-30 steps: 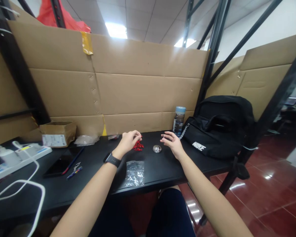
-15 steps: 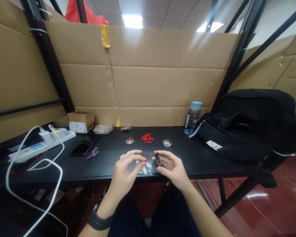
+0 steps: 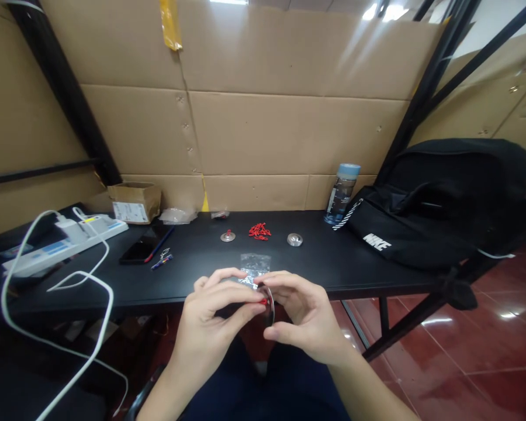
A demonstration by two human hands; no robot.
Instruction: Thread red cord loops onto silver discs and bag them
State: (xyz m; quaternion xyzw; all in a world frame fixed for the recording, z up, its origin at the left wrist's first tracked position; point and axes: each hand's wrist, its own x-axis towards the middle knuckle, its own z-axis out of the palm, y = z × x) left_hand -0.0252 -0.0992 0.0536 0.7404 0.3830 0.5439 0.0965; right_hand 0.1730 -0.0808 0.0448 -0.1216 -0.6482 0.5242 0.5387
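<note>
My right hand pinches a round silver metal disc on edge, close to my body below the black table's front edge. My left hand pinches a small red piece against that disc. Just beyond the hands lies a clear plastic bag of small metal parts. Farther back on the table sit a pile of red pieces, a silver disc with a red piece in it and a bare silver disc.
A blue-capped water bottle and a black backpack stand at the right. At the left are a white power strip with cables, a dark phone, pens and a small cardboard box. Cardboard walls back the table.
Both hands came back from the far table toward my body, the right carrying a silver disc, the left a red piece. The two now meet. The camera tilted down.
</note>
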